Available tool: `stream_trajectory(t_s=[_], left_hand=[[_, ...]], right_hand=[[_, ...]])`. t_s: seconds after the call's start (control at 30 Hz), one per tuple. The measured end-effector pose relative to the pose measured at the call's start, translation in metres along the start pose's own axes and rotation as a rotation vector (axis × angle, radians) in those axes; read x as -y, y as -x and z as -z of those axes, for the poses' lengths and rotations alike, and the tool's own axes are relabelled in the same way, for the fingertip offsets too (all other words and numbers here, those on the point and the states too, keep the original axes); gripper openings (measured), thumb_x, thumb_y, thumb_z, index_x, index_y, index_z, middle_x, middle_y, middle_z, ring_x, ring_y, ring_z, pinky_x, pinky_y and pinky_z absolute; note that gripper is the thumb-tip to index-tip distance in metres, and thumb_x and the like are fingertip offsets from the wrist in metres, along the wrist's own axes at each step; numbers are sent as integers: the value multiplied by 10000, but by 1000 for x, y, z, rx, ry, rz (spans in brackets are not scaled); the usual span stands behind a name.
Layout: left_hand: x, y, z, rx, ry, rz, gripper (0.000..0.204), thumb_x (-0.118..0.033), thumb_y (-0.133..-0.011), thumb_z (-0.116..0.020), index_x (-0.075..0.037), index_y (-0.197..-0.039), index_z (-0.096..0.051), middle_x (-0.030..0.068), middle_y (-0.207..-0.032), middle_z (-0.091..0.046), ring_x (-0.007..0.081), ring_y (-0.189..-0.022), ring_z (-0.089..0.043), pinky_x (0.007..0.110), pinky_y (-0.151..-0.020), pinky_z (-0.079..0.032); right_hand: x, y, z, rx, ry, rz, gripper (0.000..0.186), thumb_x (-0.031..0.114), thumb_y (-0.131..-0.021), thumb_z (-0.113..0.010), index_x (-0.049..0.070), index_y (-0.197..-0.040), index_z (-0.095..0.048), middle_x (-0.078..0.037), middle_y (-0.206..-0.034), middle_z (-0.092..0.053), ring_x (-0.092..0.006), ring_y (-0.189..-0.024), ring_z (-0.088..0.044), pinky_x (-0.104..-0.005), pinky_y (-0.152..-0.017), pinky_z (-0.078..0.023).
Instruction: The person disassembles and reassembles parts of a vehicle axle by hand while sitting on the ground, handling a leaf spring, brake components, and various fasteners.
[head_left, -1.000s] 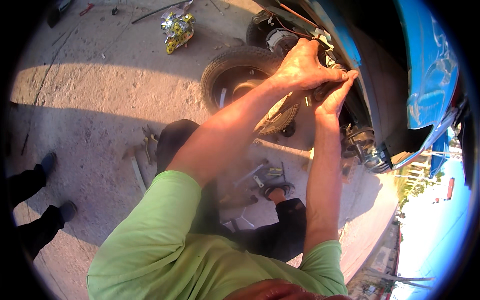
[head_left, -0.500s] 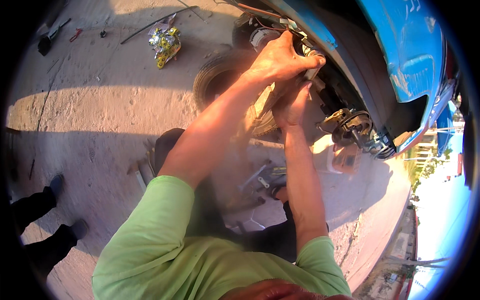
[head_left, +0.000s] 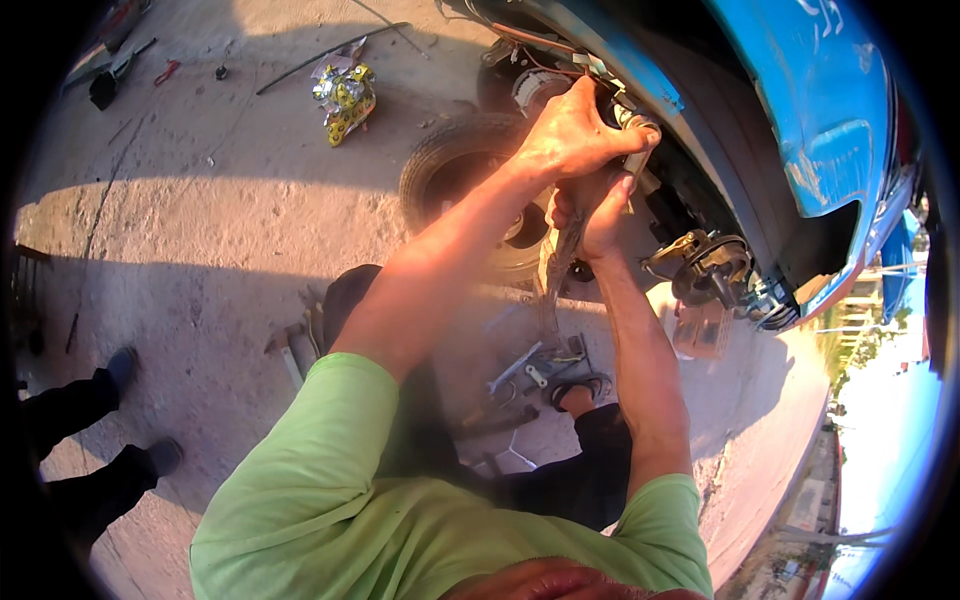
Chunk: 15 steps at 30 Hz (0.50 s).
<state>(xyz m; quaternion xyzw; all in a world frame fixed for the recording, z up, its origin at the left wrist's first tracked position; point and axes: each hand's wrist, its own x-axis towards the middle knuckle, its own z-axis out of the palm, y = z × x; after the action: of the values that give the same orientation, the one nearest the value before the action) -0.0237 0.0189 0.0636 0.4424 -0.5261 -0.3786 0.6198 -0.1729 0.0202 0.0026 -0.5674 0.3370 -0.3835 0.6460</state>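
Note:
Both my arms reach up and forward to the underside of a blue vehicle (head_left: 825,130). My left hand (head_left: 578,132) is closed over a cylindrical metal part (head_left: 637,160) under the body edge, its thumb stretched across the top. Just below it, my right hand (head_left: 604,218) is closed, with its thumb against the lower end of that part. From its fingers hangs a long, dirty brown rag (head_left: 556,262). The far side of the part and some of my fingertips are hidden.
A tyre (head_left: 425,170) lies beneath my left forearm. An exposed wheel hub (head_left: 710,265) sits right of my hands. Wrenches (head_left: 515,367) lie near my foot (head_left: 578,400). A shiny yellow wrapper (head_left: 346,105) and a long rod (head_left: 320,62) lie farther off. Another person's shoes (head_left: 163,457) stand at left.
The rag, blurred before, now hangs lower and straighter from my right hand. My right hand has turned slightly, its fingers now showing. My left hand keeps its place on the metal part.

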Motion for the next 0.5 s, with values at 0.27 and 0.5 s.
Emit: stream_trajectory(t_s=[0.27, 0.5], left_hand=[[-15, 12, -3, -1, 168, 9, 746, -362, -787, -746, 14, -1375, -483, 201, -1336, -604, 318, -1283, -545, 401, -1101, -411], [-3, 7, -2, 10, 128, -16, 730, -333, -797, -790, 28, -1360, -498, 187, -1325, -614, 290, -1279, -549, 387, -1107, -407]], right_hand=[[9, -2, 24, 80, 144, -6, 1054, 991, -711, -337, 79, -1212, -505, -31, -759, -560, -143, -556, -539, -289, -472, -433], [-4, -8, -6, 114, -88, 104, 1033, 978, -740, -308, 117, -1290, -457, -41, -786, -556, -161, -581, -555, -307, -504, -457]])
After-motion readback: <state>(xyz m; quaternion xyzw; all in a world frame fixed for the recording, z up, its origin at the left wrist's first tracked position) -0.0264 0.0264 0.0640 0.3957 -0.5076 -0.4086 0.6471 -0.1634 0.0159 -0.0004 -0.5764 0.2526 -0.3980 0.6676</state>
